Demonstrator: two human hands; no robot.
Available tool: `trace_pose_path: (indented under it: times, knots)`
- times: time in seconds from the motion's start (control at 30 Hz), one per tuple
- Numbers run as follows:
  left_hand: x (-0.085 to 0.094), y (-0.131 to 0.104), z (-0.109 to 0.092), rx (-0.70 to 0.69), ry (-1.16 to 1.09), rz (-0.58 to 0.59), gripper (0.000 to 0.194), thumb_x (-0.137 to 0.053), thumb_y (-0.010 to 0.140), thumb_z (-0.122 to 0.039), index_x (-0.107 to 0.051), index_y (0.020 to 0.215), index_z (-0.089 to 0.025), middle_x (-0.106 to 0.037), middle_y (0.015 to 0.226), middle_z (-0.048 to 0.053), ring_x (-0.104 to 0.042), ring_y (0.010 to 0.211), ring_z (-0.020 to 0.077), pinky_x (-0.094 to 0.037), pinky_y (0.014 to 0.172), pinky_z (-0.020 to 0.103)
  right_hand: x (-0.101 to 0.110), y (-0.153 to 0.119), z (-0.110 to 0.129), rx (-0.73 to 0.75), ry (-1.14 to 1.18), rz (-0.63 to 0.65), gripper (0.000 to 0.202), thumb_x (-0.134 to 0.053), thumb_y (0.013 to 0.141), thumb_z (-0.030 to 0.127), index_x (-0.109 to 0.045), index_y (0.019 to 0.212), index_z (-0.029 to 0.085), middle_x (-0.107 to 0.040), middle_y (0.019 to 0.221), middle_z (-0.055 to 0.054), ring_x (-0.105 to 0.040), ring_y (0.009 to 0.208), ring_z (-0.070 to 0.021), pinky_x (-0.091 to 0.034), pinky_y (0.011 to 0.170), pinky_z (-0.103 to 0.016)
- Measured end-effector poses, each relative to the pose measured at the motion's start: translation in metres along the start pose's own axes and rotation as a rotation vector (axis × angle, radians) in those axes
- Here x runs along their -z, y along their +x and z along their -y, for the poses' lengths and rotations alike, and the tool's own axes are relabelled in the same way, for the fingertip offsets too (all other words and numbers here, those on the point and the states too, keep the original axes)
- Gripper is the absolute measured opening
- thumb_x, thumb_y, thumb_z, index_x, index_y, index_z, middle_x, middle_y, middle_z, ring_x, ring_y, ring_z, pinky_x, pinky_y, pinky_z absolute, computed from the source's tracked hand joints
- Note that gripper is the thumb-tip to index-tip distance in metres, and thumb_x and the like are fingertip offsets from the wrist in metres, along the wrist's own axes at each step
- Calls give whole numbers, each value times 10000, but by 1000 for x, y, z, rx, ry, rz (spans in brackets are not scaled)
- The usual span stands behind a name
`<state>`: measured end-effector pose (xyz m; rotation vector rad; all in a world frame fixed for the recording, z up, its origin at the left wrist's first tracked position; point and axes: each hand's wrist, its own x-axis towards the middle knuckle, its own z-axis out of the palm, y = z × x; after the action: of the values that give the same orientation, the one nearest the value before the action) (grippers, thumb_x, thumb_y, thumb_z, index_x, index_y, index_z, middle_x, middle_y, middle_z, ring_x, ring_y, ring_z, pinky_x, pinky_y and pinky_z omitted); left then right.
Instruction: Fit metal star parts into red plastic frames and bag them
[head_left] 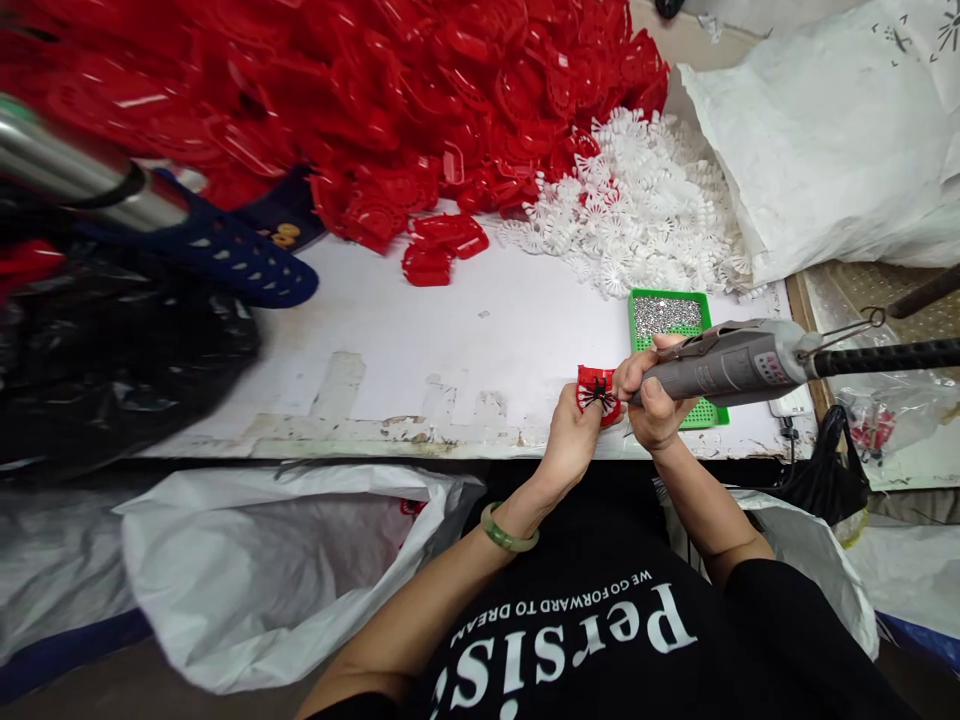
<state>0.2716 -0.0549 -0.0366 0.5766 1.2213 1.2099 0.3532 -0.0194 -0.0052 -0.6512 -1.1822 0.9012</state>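
Observation:
My left hand [574,435] is closed on a small red plastic part [592,378] with a dark spider-like piece in its middle. The fingers of my right hand [658,412] wrap round a grey electric screwdriver [724,365], held nearly level with its cord running off to the right. Its tip points left at the red part; the fingers hide whether the two touch. Partly beneath the tool stands a green tray [707,312] holding many tiny metal screws [666,316].
A large heap of red plastic parts [420,90] covers the back. Beside it lie white fan-shaped pieces [637,215] and a white sack [825,140]. A blue basket [247,265] and black bag [112,350] stand left. An open white sack [285,560] hangs below the table edge [360,445].

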Motion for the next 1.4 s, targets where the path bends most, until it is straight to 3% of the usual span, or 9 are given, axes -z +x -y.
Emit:
trace_pose_path:
  times: [0.27, 0.43, 0.6, 0.93, 1.17, 1.4]
  knots:
    - [2, 0, 5, -25, 28, 29, 218, -615, 731, -206, -573, 937, -150, -623, 866, 22, -588, 783, 142, -494, 725, 265, -1, -1, -1, -50, -40, -11, 434, -603, 783, 580, -506, 1090, 289, -386, 571, 94, -400, 428, -91, -416, 447, -254]
    - [0, -4, -3, 32, -57, 52, 225, -621, 715, -203, -555, 924, -150, -625, 883, 25, -607, 790, 144, -521, 718, 277, -1, -1, 3, -44, 3, -21, 414, -619, 785, 537, -504, 1095, 288, -409, 579, 89, -408, 432, -95, -425, 441, -256]
    - [-1, -5, -9, 50, -56, -1, 203, -610, 705, -155, -556, 902, -152, -609, 844, 15, -611, 756, 135, -530, 695, 268, -1, 0, 6, -85, -28, -17, 421, -629, 777, 544, -508, 1083, 282, -422, 583, 85, -419, 438, -99, -437, 445, -265]
    - [4, -2, 2, -8, 20, -16, 206, -619, 710, -144, -587, 913, -150, -621, 838, 15, -592, 773, 140, -496, 712, 258, -3, -2, 1, -63, -49, -12, 418, -612, 783, 563, -513, 1081, 287, -405, 578, 91, -417, 438, -91, -442, 462, -259]
    - [-1, -5, -6, 71, -106, 50, 246, -596, 690, -181, -546, 929, -147, -616, 882, 19, -602, 777, 137, -522, 708, 280, -5, -1, 1, 43, 89, 21, 326, -609, 836, 394, -535, 1138, 295, -453, 608, 82, -446, 458, -76, -429, 465, -221]
    - [-4, -10, -16, 145, -186, 97, 274, -619, 663, -203, -527, 915, -153, -636, 873, 22, -633, 779, 155, -549, 714, 314, -5, -2, -1, 41, 97, 20, 348, -600, 832, 412, -522, 1150, 293, -443, 601, 84, -443, 446, -78, -424, 445, -216]
